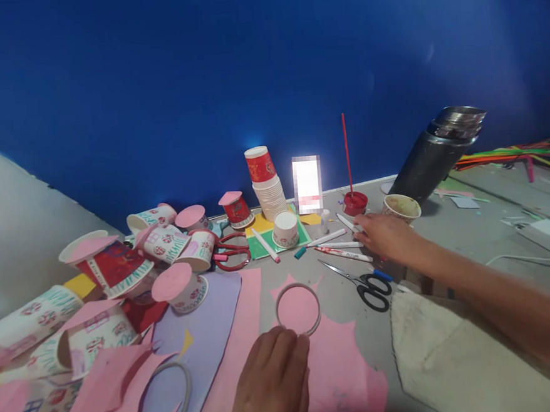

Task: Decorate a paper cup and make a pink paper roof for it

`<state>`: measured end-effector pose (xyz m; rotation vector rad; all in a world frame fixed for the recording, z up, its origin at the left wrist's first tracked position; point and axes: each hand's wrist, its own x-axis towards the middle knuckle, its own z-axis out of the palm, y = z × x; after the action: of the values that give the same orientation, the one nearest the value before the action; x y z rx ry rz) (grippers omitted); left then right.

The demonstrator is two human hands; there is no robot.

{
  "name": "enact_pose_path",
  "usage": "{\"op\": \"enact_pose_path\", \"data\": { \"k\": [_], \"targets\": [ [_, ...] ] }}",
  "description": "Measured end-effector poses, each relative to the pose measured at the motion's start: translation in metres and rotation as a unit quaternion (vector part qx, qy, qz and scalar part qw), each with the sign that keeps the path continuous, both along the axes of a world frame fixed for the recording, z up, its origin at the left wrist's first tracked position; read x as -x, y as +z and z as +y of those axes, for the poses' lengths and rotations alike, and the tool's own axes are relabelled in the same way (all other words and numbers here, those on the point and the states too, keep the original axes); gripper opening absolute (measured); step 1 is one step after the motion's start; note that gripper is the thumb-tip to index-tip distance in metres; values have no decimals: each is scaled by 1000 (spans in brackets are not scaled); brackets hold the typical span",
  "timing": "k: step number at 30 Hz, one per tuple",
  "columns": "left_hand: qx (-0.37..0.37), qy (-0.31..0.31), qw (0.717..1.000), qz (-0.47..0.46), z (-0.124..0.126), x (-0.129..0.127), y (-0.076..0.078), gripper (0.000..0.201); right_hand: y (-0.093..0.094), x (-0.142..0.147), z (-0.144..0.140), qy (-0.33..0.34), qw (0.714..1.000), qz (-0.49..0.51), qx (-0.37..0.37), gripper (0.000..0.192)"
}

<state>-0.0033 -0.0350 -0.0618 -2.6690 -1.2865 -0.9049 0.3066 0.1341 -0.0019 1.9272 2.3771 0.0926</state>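
**Slip and Spill Hazards**

Left hand (272, 379): fingers pressed together, tips at the near rim of the grey ring (319, 309); thumb hidden, so a pinch cannot be confirmed. The ring lies flat on the pink paper (346, 351). Uneven finger pressure could slide the ring, or drag the paper with it.

Right hand (383, 235): fingers bent, tips at a white marker (346, 221); whether they grip it cannot be told. Loose markers nearby could roll if brushed.

The red pot (355, 204), holding an upright red stick, and the paper cup (402, 207) stand close to this hand. A careless withdrawal could tip either; any liquid inside would stain the paper.

Scissors (374, 292) lie between the hands; a low sweep could catch them. Farther back, the tall cup stack (269, 197) could topple if bumped.
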Motion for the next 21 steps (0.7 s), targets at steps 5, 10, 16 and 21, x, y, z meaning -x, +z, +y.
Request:
{"op": "enact_pose_path", "data": {
  "k": [5,10,16,21],
  "targets": [
    [7,-6,1000,27,1,3,12,36,-6,-1,12,-22,999,-10,21,30],
    [27,-33,999,33,1,3,20,35,-1,-2,19,-26,999,-2,26,40],
    [49,-16,998,33,-2,-2,29,29,3,1,22,-28,999,43,12,43],
    [59,-13,998,32,-3,-5,31,25,15,1,10,-59,991,110,-43,46]
  ]
}}
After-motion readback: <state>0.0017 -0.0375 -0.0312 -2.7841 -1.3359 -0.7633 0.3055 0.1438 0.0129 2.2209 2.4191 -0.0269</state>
